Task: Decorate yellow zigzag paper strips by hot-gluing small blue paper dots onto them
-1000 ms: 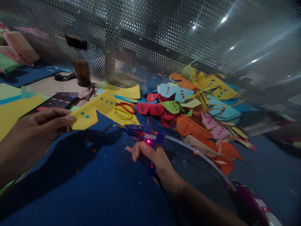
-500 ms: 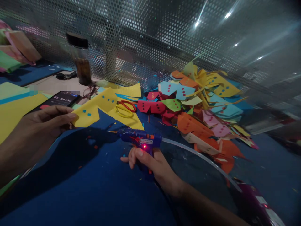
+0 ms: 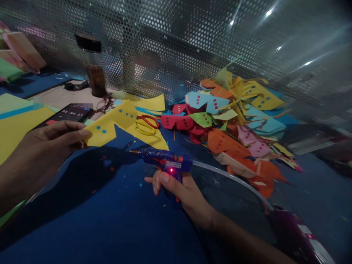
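Note:
My left hand (image 3: 59, 146) pinches the left edge of a yellow paper cut-out (image 3: 110, 126) between thumb and fingers. Small blue squares are stuck on the cut-out, and a notch shows in its lower edge. Around the handle of a blue glue gun (image 3: 165, 158) my right hand (image 3: 178, 187) is closed. The gun's nozzle points left, below the yellow paper and apart from it. A red light glows on its body, and a long clear glue stick (image 3: 228, 172) sticks out of its back. Behind the nozzle lie scissors with red and yellow loops (image 3: 145, 126), their blades hidden.
At the right is a heap of coloured paper cut-outs (image 3: 220, 104). A phone with a timer (image 3: 74, 113), a lidded jar of dark liquid (image 3: 95, 73) and yellow sheets (image 3: 19, 132) lie at the left. A purple box (image 3: 299, 231) is at lower right. Perforated metal (image 3: 154, 36) stands behind.
The glue gun and my right hand have shifted slightly to the right, away from the yellow paper. My left hand keeps its hold. The timer went from 05:54:50 to 05:54:51.

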